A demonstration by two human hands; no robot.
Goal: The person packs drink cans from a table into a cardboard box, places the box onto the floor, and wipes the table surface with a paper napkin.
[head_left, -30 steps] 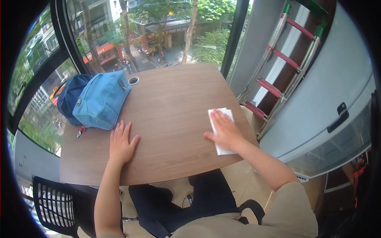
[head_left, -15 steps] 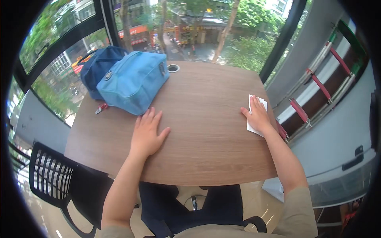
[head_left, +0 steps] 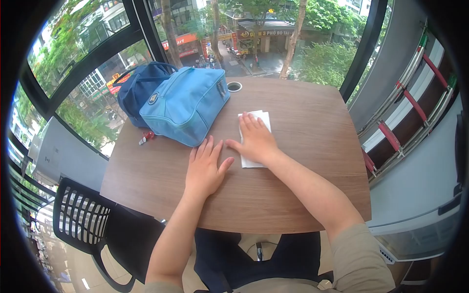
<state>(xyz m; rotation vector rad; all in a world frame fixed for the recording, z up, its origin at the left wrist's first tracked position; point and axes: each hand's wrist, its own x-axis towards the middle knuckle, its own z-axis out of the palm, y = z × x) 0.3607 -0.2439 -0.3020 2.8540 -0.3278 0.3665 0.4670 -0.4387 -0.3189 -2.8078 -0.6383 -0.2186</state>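
Under my right hand [head_left: 256, 140] lies a folded white paper towel or cloth [head_left: 263, 118], pressed flat against the wooden table [head_left: 303, 190]. The fingers of that hand are stretched out and its palm hides part of the white sheet. My left hand [head_left: 205, 168] rests palm down on the tabletop, fingers spread and holding nothing. Its fingertips come close to the bottom corner of a light blue bag [head_left: 188, 107]. Behind that bag sits a dark blue bag [head_left: 132, 95].
A small red and silver object [head_left: 146, 137] lies left of the bags. A round cable hole [head_left: 234, 87] is set in the table's far side. A black chair [head_left: 80, 215] stands at the left. Folded red-and-metal frames [head_left: 413, 105] lean at the right, near a grey appliance [head_left: 415, 195].
My right hand has slid the white sheet left across the table, from the right edge to near the middle. The left hand stays by the bag. The view has shifted slightly.
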